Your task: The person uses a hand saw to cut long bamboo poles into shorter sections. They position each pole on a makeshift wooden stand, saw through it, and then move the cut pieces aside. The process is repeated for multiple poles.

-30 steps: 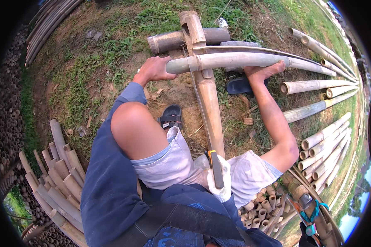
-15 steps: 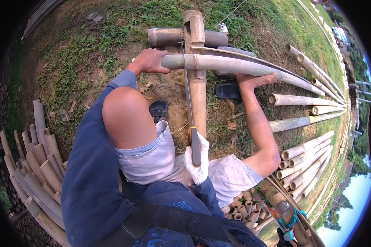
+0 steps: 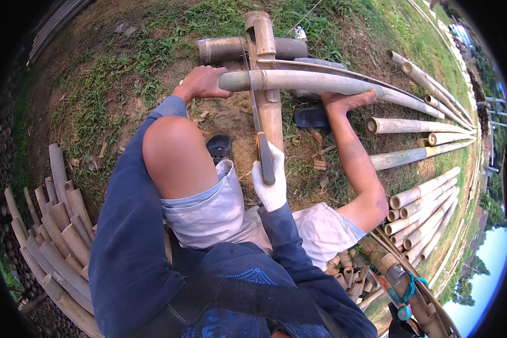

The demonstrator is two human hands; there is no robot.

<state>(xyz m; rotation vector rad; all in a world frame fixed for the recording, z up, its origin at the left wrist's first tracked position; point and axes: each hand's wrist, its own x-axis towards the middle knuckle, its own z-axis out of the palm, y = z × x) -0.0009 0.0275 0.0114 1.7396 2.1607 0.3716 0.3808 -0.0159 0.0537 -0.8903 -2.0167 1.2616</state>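
A pale bamboo pole (image 3: 315, 82) lies crosswise over an upright-lying bamboo post (image 3: 271, 121) that has a slot near its far end. My bare left hand (image 3: 204, 82) grips the pole's left end. In a white knit glove, my right hand (image 3: 271, 177) is closed around the dark handle of a handsaw (image 3: 253, 107). The thin saw blade crosses the pole just right of my left hand, its tip past the pole. My bare right foot (image 3: 349, 101) presses against the pole farther right. How deep the blade sits cannot be made out.
A darker bamboo crosspiece (image 3: 225, 50) lies under the post's far end. Long bamboo poles (image 3: 403, 126) spread on the right, above a stack of shorter ones (image 3: 425, 211). Cut bamboo pieces (image 3: 62, 225) are piled at left. Black sandals (image 3: 311, 117) rest on the ground.
My right hand has pushed the saw away from me, so its handle is closer to the pole and more blade reaches beyond it. My left hand keeps its grip.
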